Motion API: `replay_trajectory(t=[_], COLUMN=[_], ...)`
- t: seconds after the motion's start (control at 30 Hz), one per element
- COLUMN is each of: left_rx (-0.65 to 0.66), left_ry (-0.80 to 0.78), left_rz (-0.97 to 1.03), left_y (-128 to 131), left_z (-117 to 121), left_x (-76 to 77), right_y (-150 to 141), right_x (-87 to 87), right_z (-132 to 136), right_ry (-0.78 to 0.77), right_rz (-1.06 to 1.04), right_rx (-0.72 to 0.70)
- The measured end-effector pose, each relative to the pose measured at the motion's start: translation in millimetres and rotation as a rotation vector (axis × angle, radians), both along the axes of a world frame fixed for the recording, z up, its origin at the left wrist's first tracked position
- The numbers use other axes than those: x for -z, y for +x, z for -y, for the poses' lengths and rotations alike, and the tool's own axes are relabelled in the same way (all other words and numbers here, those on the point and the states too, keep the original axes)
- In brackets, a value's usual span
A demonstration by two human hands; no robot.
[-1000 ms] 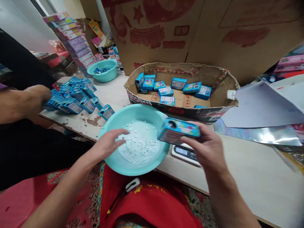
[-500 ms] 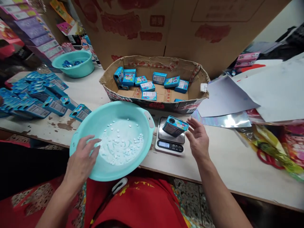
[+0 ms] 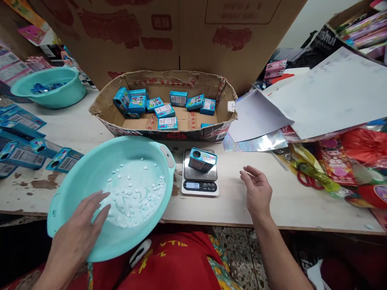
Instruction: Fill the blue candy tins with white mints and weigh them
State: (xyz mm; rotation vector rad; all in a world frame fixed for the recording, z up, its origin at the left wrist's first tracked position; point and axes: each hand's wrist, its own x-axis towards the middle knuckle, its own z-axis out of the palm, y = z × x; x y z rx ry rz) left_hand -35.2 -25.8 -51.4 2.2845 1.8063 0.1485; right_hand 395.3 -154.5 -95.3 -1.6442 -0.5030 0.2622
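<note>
See red apron nearest, at 6 o'clock. Find left hand at 8, with fingers loosely spread over turquoise basin; cannot tell whether touching its rim. Note white pellets within. Find right hand at 4, above tabletop, with fingers half-curled and apart. See digital scale at 6, reading 0.0, with blue box on its pan. Farther, at 11, note cardboard tray with more blue boxes, standing across the way; at 2, overlapping paper sheets. Last, at 12, see printed cardboard panel blocking view beyond.
</note>
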Motion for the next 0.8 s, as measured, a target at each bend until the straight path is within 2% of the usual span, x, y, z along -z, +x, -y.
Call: replay_trajectory(t=[0.1,0.17,0.33,0.57,0.7,0.8], left_rx=[-0.093,-0.129,-0.123,-0.133,-0.132,-0.163], left_ry=[-0.135,-0.134,-0.119,-0.193,-0.24,-0.25], left_rz=[-0.053,-0.054,-0.042,-0.099,-0.076,0.049], left_y=[4,7,7,12,17,17], left_z=[2,4,3,2,4,3], left_x=[-4.8,-8.1,-9.9,-16.4,-20.5,-21.4], right_y=[2,4,3,-6,-24,-41], right_x=[2.2,2.9,3.8,2.3,-3.2,-16.5], right_z=[1,0,-5,-11,-35,-61], right_ry=[-0.02,-0.021,-0.016,-0.013,0.021,-0.056], right_rz=[-0.005,-0.006,-0.025,-0.066,0.043,0.147], right_rx=[-0.011,-0.022,-0.056,-0.114,-0.343,-0.495])
